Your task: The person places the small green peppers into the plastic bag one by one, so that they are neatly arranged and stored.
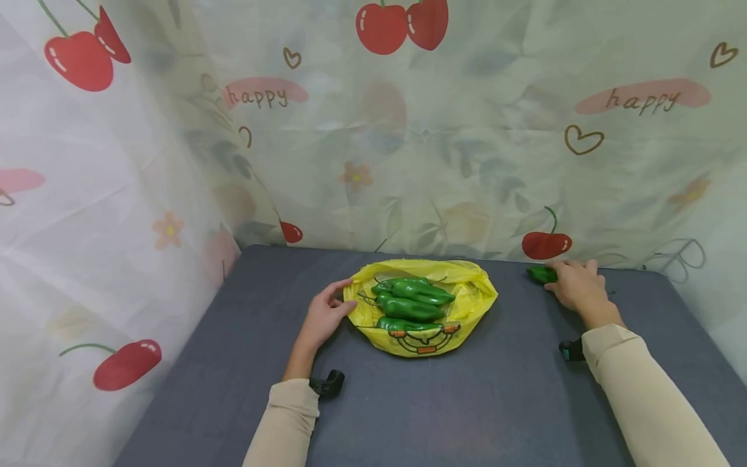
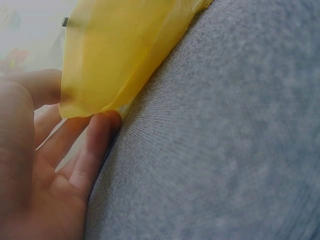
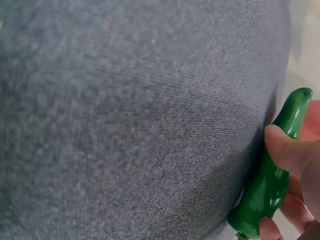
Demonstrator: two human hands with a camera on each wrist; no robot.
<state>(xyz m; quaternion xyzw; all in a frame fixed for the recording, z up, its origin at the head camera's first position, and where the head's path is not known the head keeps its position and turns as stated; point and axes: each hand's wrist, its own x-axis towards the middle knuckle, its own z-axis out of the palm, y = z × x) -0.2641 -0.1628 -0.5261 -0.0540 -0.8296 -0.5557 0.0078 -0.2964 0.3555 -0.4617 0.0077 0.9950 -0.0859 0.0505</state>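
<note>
A yellow plastic bag [image 1: 475, 305] lies with its mouth spread, several long green peppers [image 1: 411, 308] inside it and a dark printed design on its near side. At the bag's left edge, my left hand [image 1: 323, 314] holds the rim between thumb and fingers. The left wrist view shows the fingers [image 2: 92, 150] meeting the thin yellow plastic [image 2: 120, 55]. Far to the right, near the back edge, my right hand [image 1: 578, 288] grips a single green pepper [image 1: 541, 275]. In the right wrist view the thumb lies across this glossy pepper [image 3: 265, 192], with fingers on its other side.
Dark grey cloth covers the table [image 1: 443, 408]. A printed curtain [image 1: 408, 130] with cherries, hearts and lettering hangs along the back edge, and more of it stands at the left side. A dark device is strapped at each wrist.
</note>
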